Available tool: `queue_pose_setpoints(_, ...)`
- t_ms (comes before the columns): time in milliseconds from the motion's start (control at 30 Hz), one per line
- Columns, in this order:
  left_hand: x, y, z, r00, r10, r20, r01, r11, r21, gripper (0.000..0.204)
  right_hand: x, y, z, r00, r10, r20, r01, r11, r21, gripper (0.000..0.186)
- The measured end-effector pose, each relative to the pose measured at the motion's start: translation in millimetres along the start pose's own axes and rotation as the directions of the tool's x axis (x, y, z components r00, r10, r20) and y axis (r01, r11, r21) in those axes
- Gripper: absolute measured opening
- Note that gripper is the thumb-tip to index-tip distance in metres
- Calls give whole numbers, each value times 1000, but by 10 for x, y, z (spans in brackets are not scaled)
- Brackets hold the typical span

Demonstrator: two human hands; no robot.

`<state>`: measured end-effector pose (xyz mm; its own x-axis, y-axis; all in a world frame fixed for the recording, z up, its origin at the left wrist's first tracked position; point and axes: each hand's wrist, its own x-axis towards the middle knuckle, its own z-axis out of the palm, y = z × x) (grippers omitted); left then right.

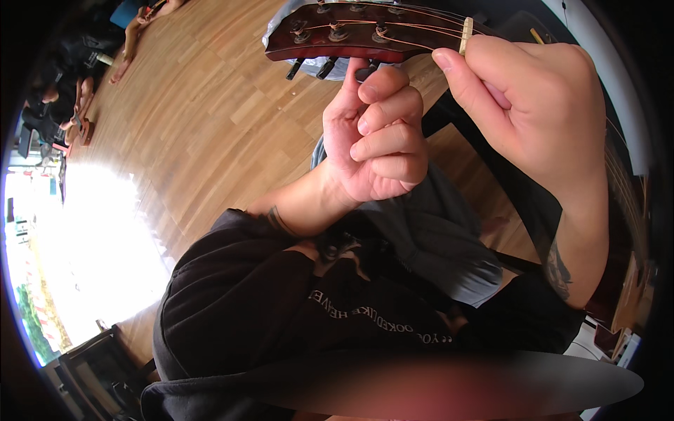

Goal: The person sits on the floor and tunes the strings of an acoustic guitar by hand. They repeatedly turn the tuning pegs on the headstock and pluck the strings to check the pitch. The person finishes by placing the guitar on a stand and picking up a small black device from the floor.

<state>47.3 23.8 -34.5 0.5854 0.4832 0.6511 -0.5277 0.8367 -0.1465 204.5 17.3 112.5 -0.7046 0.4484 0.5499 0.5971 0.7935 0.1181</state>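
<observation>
Left hand [386, 137] pinches a tuning peg [366, 73]; right hand [540, 105] curls by the nut [466, 35], hold unclear.

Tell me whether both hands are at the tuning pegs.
No, the left hand is at a tuning peg, while the right hand is beside the white nut.
</observation>
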Motion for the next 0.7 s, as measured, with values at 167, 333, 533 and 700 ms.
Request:
queue_pose_setpoints(167, -53, -33, 20, 986, 136, -102, -125, 987, 101, 44, 45, 12, -43, 997, -83, 6, 83, 995, -49, 37)
queue_pose_setpoints(333, -52, -66, 280, 842, 407, -354, -228, 863, 450, 42, 57, -40, -31, 998, -60, -9, 60, 997, -44, 36)
queue_pose_setpoints(533, 1, -112, 304, 643, 681, -351, -86, 519, 850, 41, 17, -19, -10, 999, -48, -13, 47, 998, -50, 36)
queue_pose_setpoints(700, -126, -43, 229, 896, 209, -393, 19, 864, 502, 49, 33, -54, -17, 1000, 6, -22, -6, 1000, -7, 35)
